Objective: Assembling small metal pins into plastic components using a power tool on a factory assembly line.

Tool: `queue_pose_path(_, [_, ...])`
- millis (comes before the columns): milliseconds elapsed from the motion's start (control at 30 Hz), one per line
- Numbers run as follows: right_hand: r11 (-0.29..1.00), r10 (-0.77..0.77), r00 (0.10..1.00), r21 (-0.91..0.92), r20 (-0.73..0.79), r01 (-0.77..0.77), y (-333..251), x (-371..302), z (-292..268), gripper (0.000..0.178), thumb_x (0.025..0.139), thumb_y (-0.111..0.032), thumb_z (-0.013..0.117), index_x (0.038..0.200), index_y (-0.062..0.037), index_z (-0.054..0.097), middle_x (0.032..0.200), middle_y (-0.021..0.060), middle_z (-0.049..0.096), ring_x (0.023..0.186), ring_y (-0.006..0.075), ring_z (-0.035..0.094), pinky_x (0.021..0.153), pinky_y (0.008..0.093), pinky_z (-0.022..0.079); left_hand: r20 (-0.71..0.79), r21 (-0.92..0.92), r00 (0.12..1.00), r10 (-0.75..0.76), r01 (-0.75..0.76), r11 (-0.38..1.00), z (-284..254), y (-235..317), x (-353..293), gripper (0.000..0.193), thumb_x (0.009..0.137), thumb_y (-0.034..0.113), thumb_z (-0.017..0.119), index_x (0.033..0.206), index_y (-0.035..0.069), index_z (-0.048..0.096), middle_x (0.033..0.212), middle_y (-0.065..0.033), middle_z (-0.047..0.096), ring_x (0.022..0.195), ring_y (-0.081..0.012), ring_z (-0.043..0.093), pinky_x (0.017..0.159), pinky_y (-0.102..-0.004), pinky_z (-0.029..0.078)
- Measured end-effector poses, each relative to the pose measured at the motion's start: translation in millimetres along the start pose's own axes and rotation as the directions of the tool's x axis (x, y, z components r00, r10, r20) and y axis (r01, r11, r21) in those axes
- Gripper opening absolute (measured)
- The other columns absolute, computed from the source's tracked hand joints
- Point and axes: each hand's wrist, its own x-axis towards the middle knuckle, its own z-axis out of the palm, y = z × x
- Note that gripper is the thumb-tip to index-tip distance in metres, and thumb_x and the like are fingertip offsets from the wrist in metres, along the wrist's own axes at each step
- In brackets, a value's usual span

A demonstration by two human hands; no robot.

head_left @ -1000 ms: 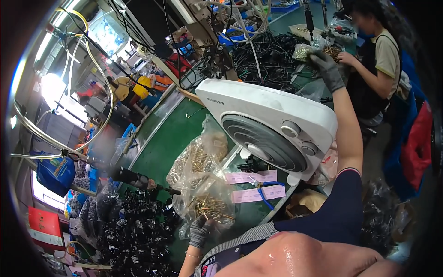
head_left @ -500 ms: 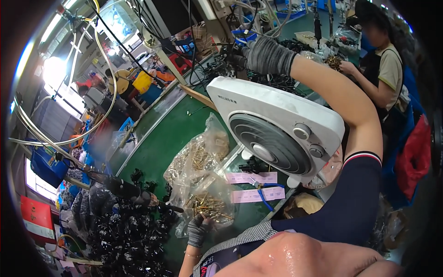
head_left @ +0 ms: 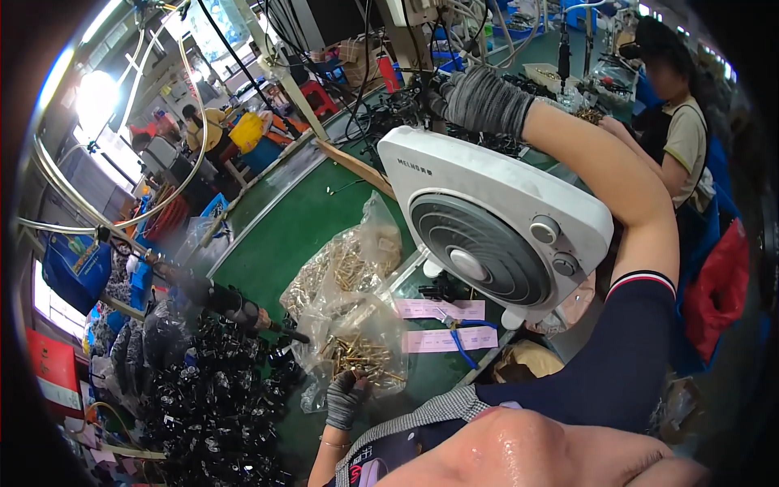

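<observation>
My left hand (head_left: 347,399), in a grey fingerless-looking glove, is at the near edge of a clear plastic bag (head_left: 381,312) holding long brass-coloured screws (head_left: 361,357). Its fingers are curled together at the screws; what they pinch is too small to make out. My right arm stretches over a white box fan (head_left: 572,183) with a grey round grille. Beyond the fan, my gloved right hand (head_left: 487,101) is closed over a pile of black parts (head_left: 389,114). Its fingertips blend into the dark parts, so what they hold is hidden.
A power screwdriver (head_left: 235,308) hangs over a heap of black parts (head_left: 203,398) at left. Blue-handled pliers (head_left: 462,341) lie on pink paper strips (head_left: 442,309) on the green table (head_left: 284,223). A person (head_left: 677,138) works at the far right.
The view has shifted slightly, and the fan appears a little farther right. Both hands stay near the same places, the left by the screws and the right by the black parts.
</observation>
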Motion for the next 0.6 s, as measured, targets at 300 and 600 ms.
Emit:
queue_pose_path(300, [0.992,-0.123,0.992,-0.009,-0.005,0.123,7,3,14,0.028,0.078,-0.017,0.049,0.102,-0.0069,0.060,0.059,0.0038,0.053,0.052,0.0214,0.056,0.042,0.0356,0.039,0.060,0.071,0.997,0.052,-0.056,0.996,-3,-1,-4,0.007,0.085,0.009,0.058,0.088,0.002,0.061,0.073,-0.0008,0.060,0.063,-0.0081,0.054,0.056,-0.0222,0.044])
queue_pose_path(600, [0.963,-0.267,0.946,-0.079,-0.183,0.256,9,-4,3,0.017,0.070,-0.018,0.054,0.079,-0.0054,0.061,0.056,0.0032,0.051,0.058,0.0208,0.055,0.048,0.0350,0.042,0.041,0.003,0.996,0.084,-0.084,0.996,-16,-14,-8,0.009,0.084,0.008,0.057,0.089,0.002,0.061,0.075,-0.0012,0.061,0.064,-0.0079,0.054,0.058,-0.0224,0.044])
